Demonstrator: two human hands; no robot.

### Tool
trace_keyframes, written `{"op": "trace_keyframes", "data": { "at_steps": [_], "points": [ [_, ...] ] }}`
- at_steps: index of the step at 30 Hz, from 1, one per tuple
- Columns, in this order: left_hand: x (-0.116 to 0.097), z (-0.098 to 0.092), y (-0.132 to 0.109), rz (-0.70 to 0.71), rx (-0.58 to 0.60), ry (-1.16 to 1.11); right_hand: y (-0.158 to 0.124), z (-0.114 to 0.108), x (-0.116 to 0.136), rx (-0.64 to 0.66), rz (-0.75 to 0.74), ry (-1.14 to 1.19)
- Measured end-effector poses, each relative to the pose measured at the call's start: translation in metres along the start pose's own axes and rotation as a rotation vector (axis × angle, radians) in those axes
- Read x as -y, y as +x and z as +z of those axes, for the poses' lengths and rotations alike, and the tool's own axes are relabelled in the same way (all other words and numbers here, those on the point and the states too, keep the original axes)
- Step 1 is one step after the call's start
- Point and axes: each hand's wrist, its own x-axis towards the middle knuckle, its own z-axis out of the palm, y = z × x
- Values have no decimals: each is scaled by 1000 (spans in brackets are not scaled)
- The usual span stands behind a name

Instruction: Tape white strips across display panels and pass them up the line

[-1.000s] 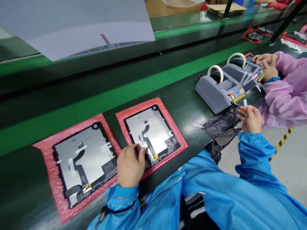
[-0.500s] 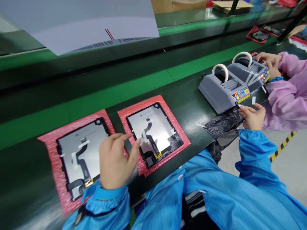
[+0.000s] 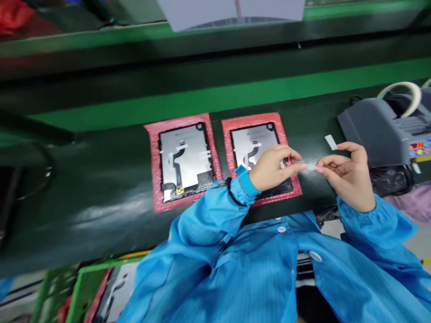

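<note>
Between my two hands is a short strip of whitish tape (image 3: 310, 167). My left hand (image 3: 274, 168) pinches its left end, and my right hand (image 3: 353, 179) has thumb and fingers closed on the right end. A second tape piece (image 3: 330, 142) clings to the raised index fingertip of my right hand. Under my left hand lies a tablet screen (image 3: 240, 140), back side up on pink bubble wrap (image 3: 227, 134); the hand hides its lower right part. Left of it, another tablet screen (image 3: 195, 163) with a dark flex cable and tape pieces rests on its own bubble wrap (image 3: 155, 179).
A grey tape dispenser (image 3: 373, 130) with a lit display stands at the right, a black plastic bag (image 3: 392, 180) below its front. Under the bench's front edge, a green crate (image 3: 78, 287) holds another screen (image 3: 121, 287). A white sheet (image 3: 215, 11) hangs at the top.
My right hand has come away from the tape dispenser with tape. My left hand has moved right to meet it, over the right screen. The view has swung left.
</note>
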Motion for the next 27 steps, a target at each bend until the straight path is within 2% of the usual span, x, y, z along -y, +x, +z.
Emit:
{"op": "trace_keyframes", "data": {
  "at_steps": [3, 8, 18, 20, 23, 27],
  "points": [
    [12, -4, -3, -58, -44, -30, 20, 21, -5, 174, 0, 57],
    [26, -9, -9, -229, -164, -33, 40, 31, -21, 131, 13, 49],
    [39, -7, -6, -305, -159, -72, 55, 46, -35, 249, 35, 19],
    [40, -5, -5, -324, -161, -28, 58, 47, -40, 242, 52, 13],
    [41, -2, -3, -345, -154, 156, 62, 49, -50, 249, 89, -2],
    [41, 2, 0, -386, -85, 392, 67, 52, -67, 270, 143, -32]
  ]
}}
